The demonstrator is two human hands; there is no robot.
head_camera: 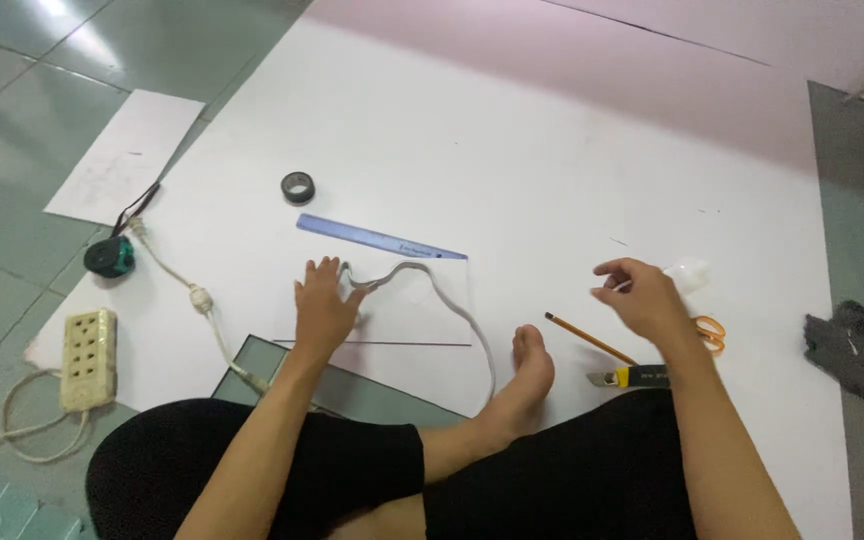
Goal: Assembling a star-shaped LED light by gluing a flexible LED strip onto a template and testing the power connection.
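Pressing flat with fingers spread, the left hand [324, 310] rests on a smooth white foam board [512, 170], fingertips touching a limp grey cable [452, 300] below a translucent blue ruler [380, 237]. The right hand [644, 298] hovers, fingers loosely curled and empty, above a slim wooden pencil [592, 339].

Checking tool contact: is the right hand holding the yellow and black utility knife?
No: the right hand hovers empty above the board, while the yellow and black utility knife lies apart beneath the forearm.

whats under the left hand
The left hand lies flat on the white sheet, its fingers by a bend of the white cord, below the blue ruler. Whether the palm covers anything else cannot be seen.
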